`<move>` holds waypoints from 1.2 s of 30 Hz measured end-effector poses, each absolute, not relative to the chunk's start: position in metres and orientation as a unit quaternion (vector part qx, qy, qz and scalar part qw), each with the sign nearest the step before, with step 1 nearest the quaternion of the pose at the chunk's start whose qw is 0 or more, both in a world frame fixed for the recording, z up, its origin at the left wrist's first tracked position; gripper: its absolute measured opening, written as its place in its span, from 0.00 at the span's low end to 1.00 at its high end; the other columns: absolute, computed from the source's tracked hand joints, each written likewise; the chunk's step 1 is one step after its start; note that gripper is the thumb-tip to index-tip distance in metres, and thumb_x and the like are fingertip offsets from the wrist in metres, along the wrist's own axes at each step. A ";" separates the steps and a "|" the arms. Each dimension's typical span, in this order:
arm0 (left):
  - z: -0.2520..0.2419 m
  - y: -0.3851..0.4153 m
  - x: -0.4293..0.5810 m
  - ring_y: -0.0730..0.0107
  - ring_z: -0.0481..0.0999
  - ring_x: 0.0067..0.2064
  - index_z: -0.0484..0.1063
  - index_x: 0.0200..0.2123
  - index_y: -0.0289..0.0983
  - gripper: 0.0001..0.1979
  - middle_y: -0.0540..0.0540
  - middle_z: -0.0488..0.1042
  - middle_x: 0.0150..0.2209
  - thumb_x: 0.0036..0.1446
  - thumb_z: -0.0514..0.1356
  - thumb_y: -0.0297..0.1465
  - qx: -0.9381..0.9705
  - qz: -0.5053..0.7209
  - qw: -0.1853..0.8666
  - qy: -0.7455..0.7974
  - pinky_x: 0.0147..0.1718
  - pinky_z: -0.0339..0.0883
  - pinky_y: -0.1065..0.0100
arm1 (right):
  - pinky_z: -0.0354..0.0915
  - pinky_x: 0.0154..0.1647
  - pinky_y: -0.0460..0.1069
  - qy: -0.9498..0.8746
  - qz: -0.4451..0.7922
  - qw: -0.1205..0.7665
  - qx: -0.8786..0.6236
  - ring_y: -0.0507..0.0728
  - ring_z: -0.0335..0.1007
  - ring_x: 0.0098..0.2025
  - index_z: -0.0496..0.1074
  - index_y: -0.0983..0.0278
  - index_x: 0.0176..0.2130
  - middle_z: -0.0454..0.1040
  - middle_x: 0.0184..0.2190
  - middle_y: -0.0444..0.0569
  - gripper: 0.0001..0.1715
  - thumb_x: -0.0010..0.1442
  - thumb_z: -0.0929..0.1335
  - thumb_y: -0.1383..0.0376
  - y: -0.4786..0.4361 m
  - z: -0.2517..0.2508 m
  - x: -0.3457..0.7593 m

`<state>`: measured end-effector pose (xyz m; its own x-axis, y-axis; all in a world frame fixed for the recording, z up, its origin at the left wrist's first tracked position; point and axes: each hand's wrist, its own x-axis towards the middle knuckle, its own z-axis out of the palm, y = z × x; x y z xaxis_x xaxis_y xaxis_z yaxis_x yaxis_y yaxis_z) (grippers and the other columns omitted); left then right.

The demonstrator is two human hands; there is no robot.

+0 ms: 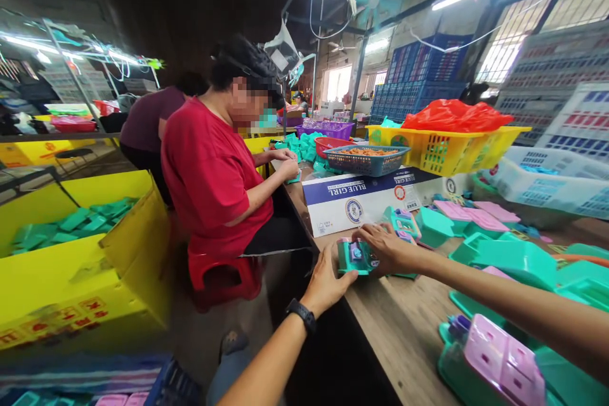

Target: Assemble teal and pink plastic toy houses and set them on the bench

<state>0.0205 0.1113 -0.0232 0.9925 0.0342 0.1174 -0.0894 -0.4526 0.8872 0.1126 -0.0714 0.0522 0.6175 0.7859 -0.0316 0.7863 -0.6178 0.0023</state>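
At the table edge, a small teal plastic case (349,262) with purple and clear parts inside sits between my two hands. My left hand (328,282) grips its near left side, thumb along the front and fingers behind. From the right, my right hand (387,247) holds the case, its fingers bent over the top and far side. The fingertips partly hide what lies inside. Just behind my right hand stands another teal case (403,223) with pink parts.
Teal shells (518,260) and pink lids (485,216) crowd the table's right side. A printed cardboard box (352,206), a grey-blue basket (368,162) of orange pieces and a yellow basket (435,152) stand beyond. To the left, a person in red (209,171) sits near a yellow bin (137,266).
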 end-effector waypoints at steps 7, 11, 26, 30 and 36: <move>-0.026 0.106 0.027 0.53 0.70 0.64 0.57 0.66 0.38 0.43 0.36 0.69 0.64 0.49 0.72 0.26 0.811 0.032 0.581 -0.064 0.65 0.64 0.52 | 0.60 0.56 0.61 0.475 -0.051 -0.017 0.878 0.65 0.69 0.54 0.69 0.66 0.54 0.71 0.52 0.58 0.34 0.47 0.75 0.69 -0.082 0.052 0.112; -0.035 0.100 0.022 0.53 0.69 0.64 0.57 0.63 0.40 0.42 0.38 0.69 0.62 0.47 0.69 0.22 0.785 0.054 0.611 -0.085 0.65 0.63 0.51 | 0.66 0.53 0.55 0.490 -0.136 -0.116 0.853 0.63 0.72 0.51 0.73 0.65 0.52 0.75 0.50 0.56 0.26 0.54 0.73 0.61 -0.093 0.072 0.125; -0.053 0.086 0.007 0.53 0.63 0.66 0.57 0.66 0.41 0.50 0.40 0.64 0.62 0.38 0.68 0.19 0.787 0.042 0.602 -0.130 0.70 0.53 0.54 | 0.57 0.65 0.72 0.254 -0.177 0.066 0.949 0.83 0.56 0.68 0.63 0.63 0.68 0.62 0.67 0.70 0.71 0.30 0.81 0.46 -0.140 0.060 0.178; -0.046 0.084 0.001 0.52 0.67 0.63 0.58 0.61 0.40 0.45 0.39 0.66 0.59 0.37 0.68 0.21 0.774 0.089 0.624 -0.054 0.66 0.58 0.54 | 0.55 0.63 0.77 0.200 -0.180 0.092 0.959 0.86 0.55 0.68 0.64 0.60 0.67 0.64 0.65 0.69 0.75 0.25 0.81 0.40 -0.142 0.057 0.172; -0.032 0.102 -0.009 0.54 0.71 0.58 0.55 0.57 0.41 0.42 0.40 0.70 0.57 0.38 0.69 0.28 0.729 0.149 0.667 0.045 0.61 0.62 0.54 | 0.60 0.57 0.77 0.154 -0.160 0.088 0.971 0.87 0.61 0.63 0.67 0.65 0.61 0.65 0.63 0.74 0.72 0.25 0.78 0.34 -0.144 0.052 0.150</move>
<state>-0.0094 0.1022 -0.0324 0.9516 0.2645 0.1565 -0.1322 -0.1073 0.9854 0.1501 -0.1441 0.0521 0.9016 0.2712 -0.3370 0.3274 -0.9370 0.1220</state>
